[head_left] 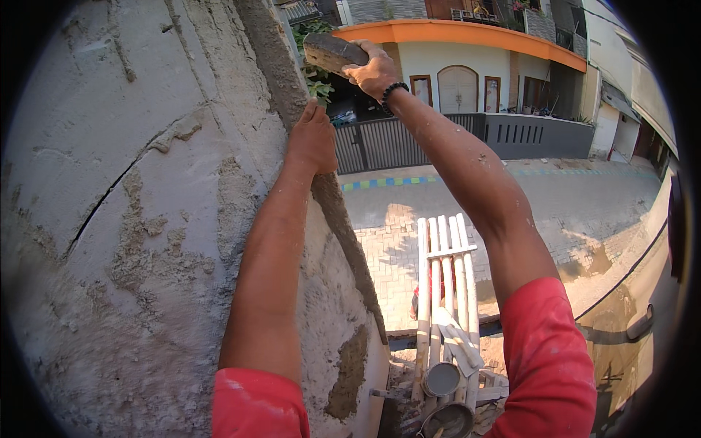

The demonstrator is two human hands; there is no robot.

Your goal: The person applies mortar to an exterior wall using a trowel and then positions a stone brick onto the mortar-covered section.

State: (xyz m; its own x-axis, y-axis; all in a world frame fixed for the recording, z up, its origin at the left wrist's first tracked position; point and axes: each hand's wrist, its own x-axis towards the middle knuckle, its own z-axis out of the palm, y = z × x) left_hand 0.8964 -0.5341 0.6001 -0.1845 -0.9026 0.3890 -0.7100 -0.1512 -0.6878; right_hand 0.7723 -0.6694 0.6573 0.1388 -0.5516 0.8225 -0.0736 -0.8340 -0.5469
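Block: rough grey block [328, 52] near 12 o'clock, just beyond the wall edge [347, 248].
Right hand: my right hand [375, 73] clamps its 3 o'clock end.
Left hand: my left hand [314, 142], toward 11, fingers curled at the wall edge; can't tell how firmly I grip.
Drop risk: one-handed hold; gritty fingers could slip, sending it toward the street [526, 197].
Block's axis: roughly 9:30 to 3:30, free end pointing wallward.

A rough, matt, cement-like finish is seen on the wall [168, 248].
A coarse, matt face is shown by the block [328, 55]; creased, matt cloth is seen in the red sleeve [544, 358], smoother surfaces on the pale poles [423, 306].
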